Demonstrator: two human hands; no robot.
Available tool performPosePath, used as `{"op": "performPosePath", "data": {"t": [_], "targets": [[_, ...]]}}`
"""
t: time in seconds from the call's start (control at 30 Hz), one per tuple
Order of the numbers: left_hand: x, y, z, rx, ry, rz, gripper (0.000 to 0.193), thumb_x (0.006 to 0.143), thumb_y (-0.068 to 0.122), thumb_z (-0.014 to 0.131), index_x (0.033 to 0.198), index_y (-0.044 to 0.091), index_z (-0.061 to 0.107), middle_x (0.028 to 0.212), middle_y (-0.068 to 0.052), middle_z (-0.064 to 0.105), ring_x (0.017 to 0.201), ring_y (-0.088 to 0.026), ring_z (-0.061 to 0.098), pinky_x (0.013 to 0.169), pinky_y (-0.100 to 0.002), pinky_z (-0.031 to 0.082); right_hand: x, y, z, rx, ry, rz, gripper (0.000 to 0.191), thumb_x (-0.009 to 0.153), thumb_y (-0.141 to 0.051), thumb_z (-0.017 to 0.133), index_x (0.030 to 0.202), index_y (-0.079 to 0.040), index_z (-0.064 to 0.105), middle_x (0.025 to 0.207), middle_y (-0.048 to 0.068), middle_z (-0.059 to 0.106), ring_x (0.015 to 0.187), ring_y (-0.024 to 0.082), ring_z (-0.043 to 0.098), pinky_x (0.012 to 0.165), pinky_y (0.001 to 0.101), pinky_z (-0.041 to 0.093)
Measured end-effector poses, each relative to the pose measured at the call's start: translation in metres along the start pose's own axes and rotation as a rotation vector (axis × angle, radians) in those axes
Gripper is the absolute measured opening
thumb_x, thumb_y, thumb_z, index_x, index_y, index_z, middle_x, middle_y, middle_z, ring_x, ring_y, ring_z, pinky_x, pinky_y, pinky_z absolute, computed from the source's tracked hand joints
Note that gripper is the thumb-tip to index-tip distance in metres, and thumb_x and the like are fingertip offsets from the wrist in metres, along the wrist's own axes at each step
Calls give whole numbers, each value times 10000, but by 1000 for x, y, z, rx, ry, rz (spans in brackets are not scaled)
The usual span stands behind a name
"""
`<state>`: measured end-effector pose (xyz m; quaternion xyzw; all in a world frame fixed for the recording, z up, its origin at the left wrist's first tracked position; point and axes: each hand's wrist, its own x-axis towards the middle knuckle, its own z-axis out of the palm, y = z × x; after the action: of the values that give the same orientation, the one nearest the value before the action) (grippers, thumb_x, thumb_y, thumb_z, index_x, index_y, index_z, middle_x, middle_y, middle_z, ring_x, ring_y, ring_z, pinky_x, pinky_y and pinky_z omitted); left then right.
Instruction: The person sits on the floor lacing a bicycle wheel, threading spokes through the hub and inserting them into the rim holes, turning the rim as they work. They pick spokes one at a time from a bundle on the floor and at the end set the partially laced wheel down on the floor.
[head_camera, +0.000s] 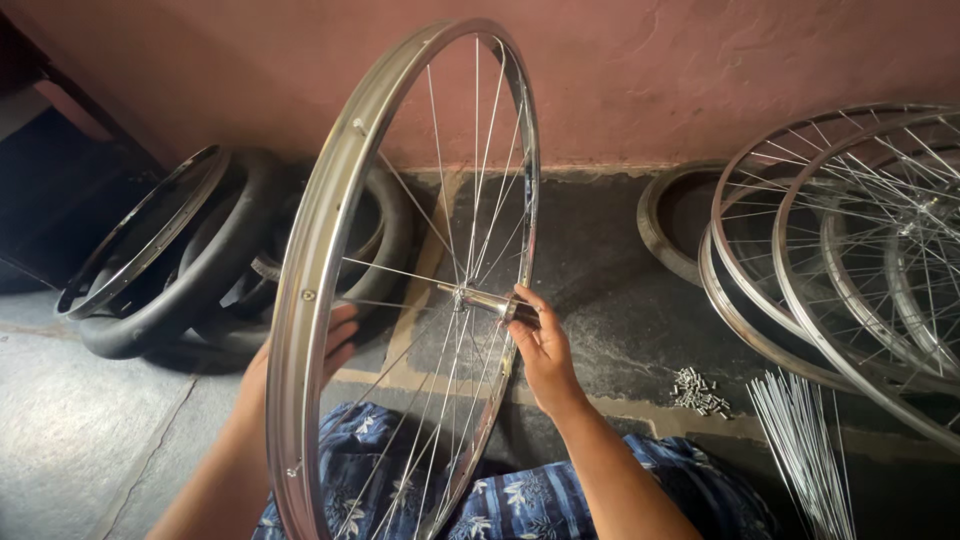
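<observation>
wheel: shiny steel bicycle wheel (330, 215), upright and edge-on to me, standing over my lap, rim running from top centre down to bottom left
hub: chrome hub (487, 300) at the middle of the wheel, spokes fanning out from it
right hand: my right hand (545, 345) on the right side of the wheel, fingers and thumb pinched on the hub's right end
left hand: my left hand (338, 335) on the far left side of the wheel, partly hidden behind the rim; fingers look loosely spread at the spokes, exact grip cannot tell
lap: blue floral cloth (520, 500) just below the wheel, rim bottom against it
tyres: black tyres and a bare rim (165, 265) stacked on the floor left of the wheel, against the wall
spare wheels: several spoked rims (850, 235) lying overlapped on the floor, well right of the wheel
nipples: small heap of metal spoke nipples (700, 392) on the floor right of the wheel, near my right forearm
loose spokes: bundle of thin loose spokes (800, 440) just right of the nipples, below the spare wheels
wall: pink wall (700, 70) behind the wheel
floor: dark stone floor (620, 300) under everything
</observation>
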<state>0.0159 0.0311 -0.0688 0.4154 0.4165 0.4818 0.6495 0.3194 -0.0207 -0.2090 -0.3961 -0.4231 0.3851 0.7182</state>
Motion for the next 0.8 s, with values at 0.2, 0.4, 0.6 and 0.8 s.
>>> {"op": "performPosePath", "data": {"t": [0.2, 0.4, 0.6, 0.8], "targets": [[118, -45, 30, -225, -70, -244, 608, 1008, 348, 617, 1457, -32, 460, 1413, -171, 618, 1262, -297, 613, 1074, -428, 455, -2, -3, -4, 85, -35, -3, 442, 1071, -112, 491, 1509, -62, 500, 1328, 85, 625, 1194, 153, 597, 1093, 312, 463], [164, -60, 30, -170, 83, -60, 158, 982, 214, 653, 1122, 149, 618, 1015, -30, 706, 913, -169, 694, 850, -349, 548, -3, -7, -5, 80, -50, 15, 436, 1064, -127, 486, 1493, -51, 502, 1379, 98, 606, 1259, 163, 586, 1130, 321, 432], [148, -31, 28, -87, 199, 76, 216, 1007, 253, 670, 1187, 141, 633, 984, -7, 684, 839, -118, 647, 764, -280, 534, -3, 0, -4, 72, -46, 25, 456, 1060, -134, 507, 1507, -45, 497, 1377, 105, 622, 1257, 167, 583, 1132, 327, 418], [150, -16, 39, -64, 98, 207, 247, 1009, 211, 613, 1245, 138, 621, 1012, -13, 654, 919, -147, 680, 826, -289, 567, -3, 3, -6, 105, -42, 73, 475, 1059, -162, 528, 1523, -69, 490, 1345, 89, 644, 1230, 161, 603, 1139, 345, 428]]}}
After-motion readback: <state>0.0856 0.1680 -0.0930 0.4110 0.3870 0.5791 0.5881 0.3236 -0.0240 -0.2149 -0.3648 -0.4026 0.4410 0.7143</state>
